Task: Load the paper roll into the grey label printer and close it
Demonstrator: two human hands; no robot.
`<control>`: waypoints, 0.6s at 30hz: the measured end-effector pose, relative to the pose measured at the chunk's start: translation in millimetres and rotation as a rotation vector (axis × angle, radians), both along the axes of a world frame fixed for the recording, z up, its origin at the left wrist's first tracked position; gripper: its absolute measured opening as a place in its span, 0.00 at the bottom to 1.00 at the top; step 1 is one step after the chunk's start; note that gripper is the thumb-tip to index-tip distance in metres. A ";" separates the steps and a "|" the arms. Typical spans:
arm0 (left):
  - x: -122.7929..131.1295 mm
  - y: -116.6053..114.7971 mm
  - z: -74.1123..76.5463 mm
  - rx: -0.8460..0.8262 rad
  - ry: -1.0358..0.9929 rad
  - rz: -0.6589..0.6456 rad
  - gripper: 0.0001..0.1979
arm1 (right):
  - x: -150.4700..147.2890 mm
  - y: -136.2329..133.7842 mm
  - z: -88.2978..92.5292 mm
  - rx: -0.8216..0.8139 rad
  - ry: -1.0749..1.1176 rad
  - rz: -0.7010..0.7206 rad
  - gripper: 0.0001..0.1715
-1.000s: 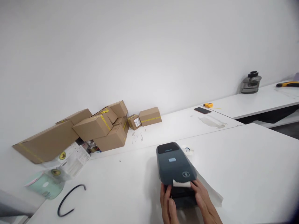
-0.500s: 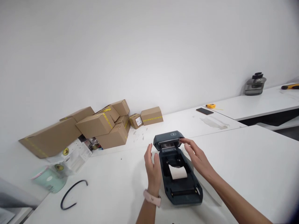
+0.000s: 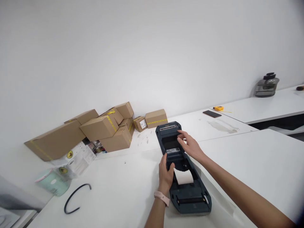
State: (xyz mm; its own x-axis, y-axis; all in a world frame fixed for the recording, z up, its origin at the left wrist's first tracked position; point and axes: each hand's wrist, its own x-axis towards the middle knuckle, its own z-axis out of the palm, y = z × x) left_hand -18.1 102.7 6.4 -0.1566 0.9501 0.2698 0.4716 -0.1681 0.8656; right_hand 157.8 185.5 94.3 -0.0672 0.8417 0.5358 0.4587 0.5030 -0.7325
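Two hands are on the printer (image 3: 187, 193) as we look down from the head camera, and it lies wide open on the white table (image 3: 249, 158) right in front of us. Our left hand (image 3: 166, 172) is clamped on the printer's left wall, fingers wrapped round the outside, thumb hooked inside just beside the paper (image 3: 183, 176), which curls up white out of the middle bay. Our right hand (image 3: 190, 146) sits further back, fingers loose and spread, their tips resting on the inner face of the lid (image 3: 167, 133), which is tipped back; nothing is clasped there. We've got a pink band (image 3: 161, 198) on the left wrist. Off to the left, boxes (image 3: 104, 129) are piled against the wall, with a black cable (image 3: 77, 198) curled nearer us. Far right, a phone (image 3: 212, 113) lies flat, well apart from the printer.
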 end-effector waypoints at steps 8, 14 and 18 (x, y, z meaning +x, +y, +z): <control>-2.8 -0.8 -10.8 0.053 0.035 -0.033 0.28 | -9.4 -21.8 -30.0 0.100 -0.305 0.054 0.21; -2.6 0.9 -12.3 0.062 -0.014 -0.023 0.28 | -23.4 -16.6 -72.6 0.076 -0.754 0.381 0.07; -2.4 -0.5 -11.1 0.043 -0.026 -0.022 0.29 | -29.0 -11.9 -87.1 0.049 -0.900 0.483 0.07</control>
